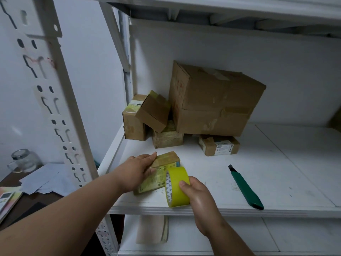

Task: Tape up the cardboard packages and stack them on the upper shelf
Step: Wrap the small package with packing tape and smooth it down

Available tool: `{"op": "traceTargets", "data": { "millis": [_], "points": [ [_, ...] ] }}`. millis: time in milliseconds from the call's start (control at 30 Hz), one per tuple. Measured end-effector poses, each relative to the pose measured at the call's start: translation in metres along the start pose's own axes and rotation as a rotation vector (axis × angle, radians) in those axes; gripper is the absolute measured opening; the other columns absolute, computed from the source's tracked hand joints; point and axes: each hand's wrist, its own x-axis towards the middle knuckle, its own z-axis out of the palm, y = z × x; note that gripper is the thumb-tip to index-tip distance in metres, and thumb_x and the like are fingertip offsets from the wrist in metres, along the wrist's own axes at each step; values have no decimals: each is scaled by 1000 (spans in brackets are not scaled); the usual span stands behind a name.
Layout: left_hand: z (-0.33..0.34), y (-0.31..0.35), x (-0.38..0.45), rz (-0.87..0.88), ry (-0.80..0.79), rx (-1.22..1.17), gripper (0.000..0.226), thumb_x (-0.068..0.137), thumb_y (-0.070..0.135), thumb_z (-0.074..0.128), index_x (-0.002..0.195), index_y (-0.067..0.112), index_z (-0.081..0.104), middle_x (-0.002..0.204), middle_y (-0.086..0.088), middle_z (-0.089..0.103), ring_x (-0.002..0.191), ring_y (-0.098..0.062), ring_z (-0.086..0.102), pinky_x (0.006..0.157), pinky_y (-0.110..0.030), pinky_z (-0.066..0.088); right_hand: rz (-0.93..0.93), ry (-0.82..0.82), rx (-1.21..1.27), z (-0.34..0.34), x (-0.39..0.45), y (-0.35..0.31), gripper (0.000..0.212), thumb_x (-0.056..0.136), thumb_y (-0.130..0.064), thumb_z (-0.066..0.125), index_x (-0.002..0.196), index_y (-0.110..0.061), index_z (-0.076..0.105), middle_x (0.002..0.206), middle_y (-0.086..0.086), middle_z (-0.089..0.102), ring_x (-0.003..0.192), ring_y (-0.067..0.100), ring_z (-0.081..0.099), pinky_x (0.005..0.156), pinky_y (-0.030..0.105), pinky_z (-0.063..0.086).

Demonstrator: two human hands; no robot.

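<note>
White metal shelving fills the view, w/ a white shelf board [267, 163] as the work surface and a slotted upright [55, 100] at left.

Near the front edge lies 1 small box [162, 169], closed, contents not visible, printed labels on its side. Left hand [136, 172] rests flat on its top and left side, fingers straight, thumb along the near side. Right hand [197, 194] grips a yellow tape roll [178, 185], thumb curled over the rim; roll stands on edge, touching the box's right front corner.

At the back, 5 more boxes, all shut: a big box [214, 100] sits tilted on a squat box [167, 137] and a flat labelled box [219, 145]; a tilted box [153, 112] leans between the big box and a corner box [132, 126]. Big box carries old tape strips.

Green knife [245, 187] lies on the board right of the roll, apart from it, blade tip out, pointing back.

Below, a lower shelf holds a beige folded item [151, 230]. Left of the rack, a dark desk w/ papers [46, 180] and a glass jar [24, 160].
</note>
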Motion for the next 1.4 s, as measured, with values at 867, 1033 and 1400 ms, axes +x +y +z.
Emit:
{"op": "traceTargets", "data": {
  "millis": [867, 1033, 1400],
  "points": [
    [26, -14, -9, -71, 5, 70, 142, 44, 105, -4, 156, 23, 21, 159, -2, 24, 141, -26, 33, 115, -38, 31, -67, 51, -90, 25, 50, -35, 48, 93, -57, 55, 96, -11, 66, 100, 17, 69, 89, 33, 65, 82, 44, 52],
    [31, -17, -6, -105, -49, 39, 148, 38, 105, -8, 158, 20, 11, 162, -2, 14, 144, -27, 26, 119, -35, 24, -53, 1, -26, 24, 52, -32, 48, 81, -53, 57, 93, -7, 61, 99, 22, 64, 89, 35, 60, 85, 44, 48],
    [26, -7, -8, -129, -58, 47, 91, 90, 73, 39, 159, 22, 8, 161, 2, 14, 143, -25, 27, 118, -37, 25, 28, 78, -95, -7, -6, -2, 32, 101, -38, 51, 93, -14, 71, 88, 5, 74, 87, 26, 69, 81, 36, 52]
  ]
}}
